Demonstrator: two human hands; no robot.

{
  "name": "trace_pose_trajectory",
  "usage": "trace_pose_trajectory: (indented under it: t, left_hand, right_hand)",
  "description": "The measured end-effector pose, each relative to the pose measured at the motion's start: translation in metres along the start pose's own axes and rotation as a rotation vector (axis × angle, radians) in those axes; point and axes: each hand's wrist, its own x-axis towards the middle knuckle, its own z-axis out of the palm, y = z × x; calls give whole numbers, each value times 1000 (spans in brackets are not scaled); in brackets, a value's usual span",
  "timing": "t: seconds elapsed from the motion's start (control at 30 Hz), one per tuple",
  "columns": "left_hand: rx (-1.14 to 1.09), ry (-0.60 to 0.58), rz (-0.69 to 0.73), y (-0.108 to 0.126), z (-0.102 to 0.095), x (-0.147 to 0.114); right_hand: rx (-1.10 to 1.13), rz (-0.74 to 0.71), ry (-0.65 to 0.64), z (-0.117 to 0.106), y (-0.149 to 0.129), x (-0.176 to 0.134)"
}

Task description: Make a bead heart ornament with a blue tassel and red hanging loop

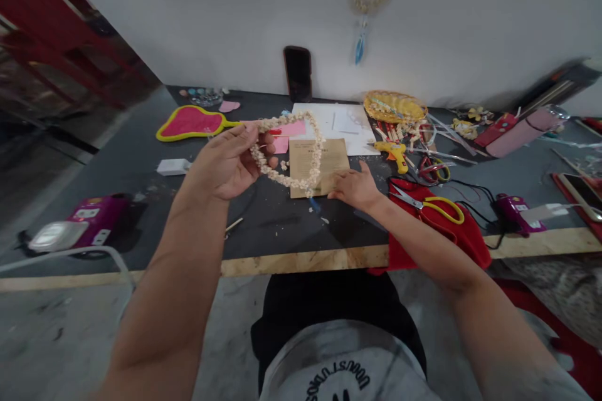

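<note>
The bare left hand (235,163), attached to a bare left forearm (188,257) slanting from the near left toward the centre, is raised, its palm turned to the right. Its thumb (249,133) presses in against the curled fingers in a pinching grip. The bare right forearm (426,232) reaches from the near right, crossing farther and leftward. The bare right hand (355,189) is lower, its back upward, with loosely bent fingers pointing left and the thumb spread away toward the far side. The two hands are well apart.
</note>
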Motion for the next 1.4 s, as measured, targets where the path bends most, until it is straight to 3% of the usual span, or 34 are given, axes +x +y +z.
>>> trace_pose_trajectory:
  t: [0.17, 0.23, 0.27, 0.33, 0.4, 0.47, 0.67, 0.77, 0.83, 0.87, 0.9, 1.03, 1.1, 1.27, 1.4]
  left_hand:
    - [3, -23, -6, 0, 0, -2]
    - [14, -30, -7, 3, 4, -7]
    - [18, -34, -15, 5, 7, -10]
    - [16, -39, -40, 7, 11, -15]
    - [-6, -44, -65, 7, 15, -19]
    - [-28, -53, -101, 3, 18, -20]
    - [-12, -8, -256, -37, 21, -8]
    - [0, 23, -344, -65, 22, -1]
    - [-7, 60, -402, -80, 22, 2]
    - [-9, 72, -423, -86, 21, 2]
    - [-11, 78, -433, -91, 20, 3]
    - [-17, 46, -455, -100, 19, 2]
    - [-27, 46, -458, -100, 21, 2]
    - [-30, 90, -448, -101, 30, 6]
    - [16, 103, -419, -103, 29, 13]
  right_hand:
    - [49, 68, 26, -2, -1, -11]
    - [182, 176, 157, -6, 4, -12]
    - [328, 237, 269, -8, 7, -13]
    - [836, 372, 515, -9, 9, -19]
    - [1414, 493, 623, -6, 2, -29]
    - [1750, 581, 559, 3, -13, -44]
    - [2062, 719, 345, 27, -65, -94]
    - [2082, 669, 47, 27, -74, -118]
    - [1971, 547, -192, 25, -69, -130]
    - [1887, 497, -230, 24, -64, -134]
    - [1805, 468, -196, 22, -57, -137]
    - [1723, 524, 290, 19, -30, -127]
    - [1819, 512, 364, 17, -26, -117]
    - [2066, 401, 131, 14, -42, -99]
    - [2175, 533, -3, 16, -52, -105]
